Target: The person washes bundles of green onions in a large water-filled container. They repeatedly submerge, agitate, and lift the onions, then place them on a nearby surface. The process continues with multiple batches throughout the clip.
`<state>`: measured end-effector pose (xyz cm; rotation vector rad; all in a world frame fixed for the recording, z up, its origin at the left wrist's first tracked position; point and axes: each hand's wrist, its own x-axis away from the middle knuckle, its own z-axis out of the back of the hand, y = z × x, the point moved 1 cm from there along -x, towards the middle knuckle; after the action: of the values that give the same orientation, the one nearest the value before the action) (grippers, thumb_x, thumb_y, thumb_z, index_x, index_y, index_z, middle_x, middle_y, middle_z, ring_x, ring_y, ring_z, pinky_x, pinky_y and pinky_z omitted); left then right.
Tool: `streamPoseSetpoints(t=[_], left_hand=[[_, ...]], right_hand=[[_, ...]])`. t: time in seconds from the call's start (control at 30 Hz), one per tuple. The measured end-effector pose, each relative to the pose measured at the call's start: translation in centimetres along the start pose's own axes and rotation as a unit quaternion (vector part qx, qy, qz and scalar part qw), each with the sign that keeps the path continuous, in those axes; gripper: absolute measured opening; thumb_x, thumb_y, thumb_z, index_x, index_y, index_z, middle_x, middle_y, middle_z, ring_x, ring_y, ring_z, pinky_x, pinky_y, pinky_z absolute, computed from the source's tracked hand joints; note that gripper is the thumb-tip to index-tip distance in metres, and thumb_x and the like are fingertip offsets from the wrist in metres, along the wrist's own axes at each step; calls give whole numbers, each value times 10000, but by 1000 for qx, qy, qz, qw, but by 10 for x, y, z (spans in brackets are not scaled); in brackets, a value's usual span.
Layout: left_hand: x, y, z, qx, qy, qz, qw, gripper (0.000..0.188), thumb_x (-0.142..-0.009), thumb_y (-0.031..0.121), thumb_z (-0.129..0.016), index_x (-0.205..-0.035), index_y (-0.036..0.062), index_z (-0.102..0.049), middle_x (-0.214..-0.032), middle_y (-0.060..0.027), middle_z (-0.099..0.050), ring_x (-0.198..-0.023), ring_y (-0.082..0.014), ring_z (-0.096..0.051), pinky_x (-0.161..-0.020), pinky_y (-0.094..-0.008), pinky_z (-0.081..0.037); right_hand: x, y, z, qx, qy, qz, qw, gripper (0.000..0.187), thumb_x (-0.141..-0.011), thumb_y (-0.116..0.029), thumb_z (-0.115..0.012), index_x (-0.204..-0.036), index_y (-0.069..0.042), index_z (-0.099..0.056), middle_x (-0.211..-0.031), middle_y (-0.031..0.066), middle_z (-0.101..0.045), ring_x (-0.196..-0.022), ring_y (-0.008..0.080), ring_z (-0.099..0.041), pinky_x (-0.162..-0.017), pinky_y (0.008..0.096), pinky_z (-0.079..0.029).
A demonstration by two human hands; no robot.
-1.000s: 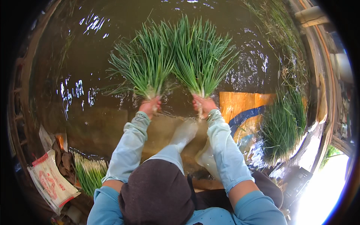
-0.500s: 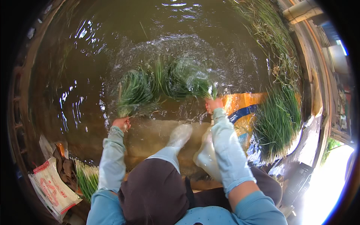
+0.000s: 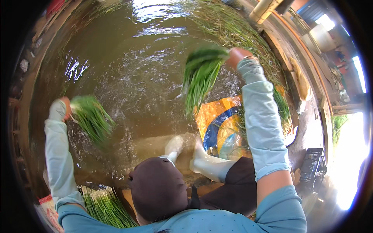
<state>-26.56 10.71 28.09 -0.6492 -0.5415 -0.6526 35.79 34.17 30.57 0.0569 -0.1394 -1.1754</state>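
Observation:
Above the muddy water (image 3: 128, 77), each of my hands grips a bunch of thin green leaves with pale ends, like green onions. My left hand (image 3: 67, 108), out at the left, is closed round the pale end of one bunch (image 3: 94, 120), its leaves swinging down to the right. Higher up and to the right, my right hand (image 3: 237, 58) clasps the other bunch (image 3: 204, 73), which hangs leaves down, blurred at its edges. Below that bunch lies an orange, blue and white plastic sheet (image 3: 211, 116). My right forearm partly covers more green onions (image 3: 281, 103) on the sheet's far side.
More green onions (image 3: 105, 206) lie beside my knee at lower left, near a white and red sack (image 3: 48, 206). Loose grass-like leaves (image 3: 233, 27) float along the right bank. A black crate (image 3: 312, 165) and wooden planks (image 3: 324, 105) edge the right side. My white-covered feet (image 3: 208, 161) are at the water.
Both bunches have come up out of the splashing water. My left hand has swung out to the left and up; my right hand has risen far upward and slightly right.

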Motion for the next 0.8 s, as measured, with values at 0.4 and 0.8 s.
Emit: streamPoseSetpoints(t=[0.4,0.8], left_hand=[[85,268,37,632,-72,-460,619,276,-823,234,-739,-948,6,-646,-746,-75,-630,-601,-135,-609,-516,-278,-529],[145,462,-306,573,-586,-264,509,198,-936,200,-602,-997,12,-612,-879,-68,-655,-763,-183,-652,-710,-355,-559]], right_hand=[[82,24,-88,-710,155,-280,628,280,-868,-284,-702,-822,-13,-645,-611,38,-600,-490,115,-556,-422,239,-448],[225,-48,-352,-538,-128,-463,693,733,-825,-582,-618,-1321,-50,-530,-1044,191,-669,-935,280,-636,-873,388,-491]])
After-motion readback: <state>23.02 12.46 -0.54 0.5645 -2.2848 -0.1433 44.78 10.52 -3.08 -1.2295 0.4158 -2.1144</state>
